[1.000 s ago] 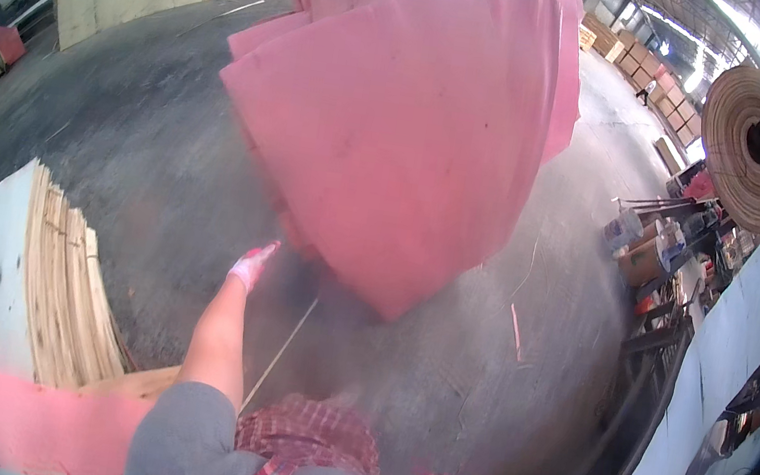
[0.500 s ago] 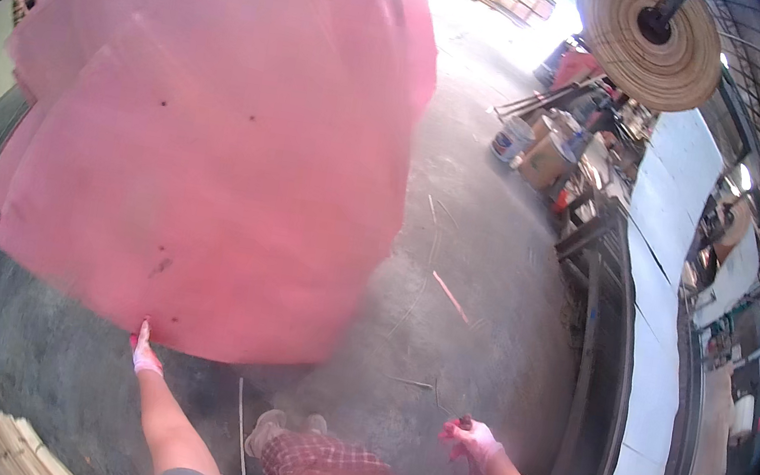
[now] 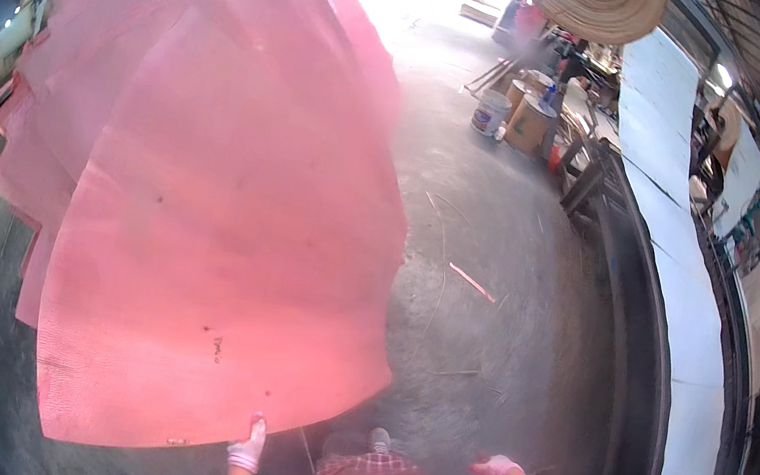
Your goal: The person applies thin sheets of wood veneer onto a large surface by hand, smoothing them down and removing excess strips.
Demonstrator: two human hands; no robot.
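A large pink wood veneer sheet [image 3: 233,246] with small dark knots spreads across the left and middle. My gloved left hand [image 3: 248,444] pinches its near edge, thumb on top and fingers hidden underneath. More pink sheets [image 3: 48,142] lie behind and beneath it, fanned out to the left. At the lower right, my gloved right hand [image 3: 494,471] hangs apart from the sheet, fingers curled. Whether it holds something is too blurred to make out.
Pale sheets [image 3: 662,268] run along a long dark-framed bed [image 3: 627,311] on the right, with a big veneer roll [image 3: 592,10] above. A white bucket [image 3: 490,114] stands beside brown drums [image 3: 529,127]. A thin strip [image 3: 473,283] lies on the grey floor.
The near edge of the pink sheet has come closer and swung right, my left hand moving with it. My right hand is slightly lower and further right. The view has shifted.
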